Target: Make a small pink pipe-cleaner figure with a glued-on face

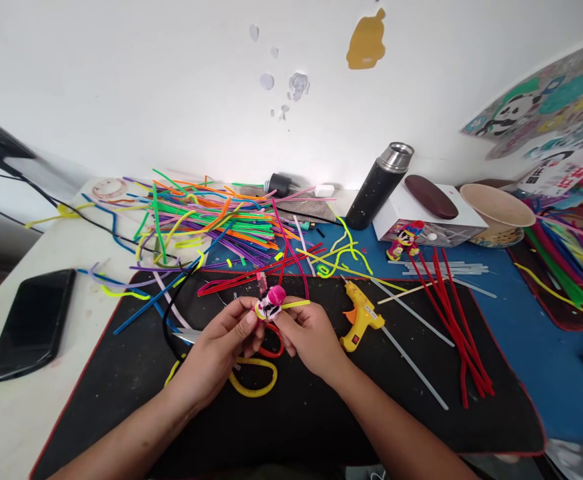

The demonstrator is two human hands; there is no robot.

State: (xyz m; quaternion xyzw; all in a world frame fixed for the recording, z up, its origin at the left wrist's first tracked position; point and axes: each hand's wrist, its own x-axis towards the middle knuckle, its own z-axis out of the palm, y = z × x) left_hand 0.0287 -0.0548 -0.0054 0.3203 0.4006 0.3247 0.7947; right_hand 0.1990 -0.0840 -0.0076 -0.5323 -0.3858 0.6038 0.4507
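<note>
A small pipe-cleaner doll (pixel 270 303) with a pink top and a white and black body is pinched between the thumb and fingers of my left hand (pixel 234 330). My right hand (pixel 309 333) is closed at the doll's right side on a short yellow pipe cleaner (pixel 296 304), which sticks out above its fingers. The fingertips partly hide the doll's lower part. Beneath my hands lies a pair of scissors (pixel 255 392) with yellow and red handles; a blade shows left of my left hand.
Right of my hands, a yellow glue gun (pixel 360 317) rests on the black mat (pixel 316 413). Red pipe cleaners (pixel 454 327) and a finished-looking doll (pixel 405 241) are farther right. Behind are a pipe-cleaner pile (pixel 211 223) and a black flask (pixel 379 187). A phone (pixel 31 323) lies left.
</note>
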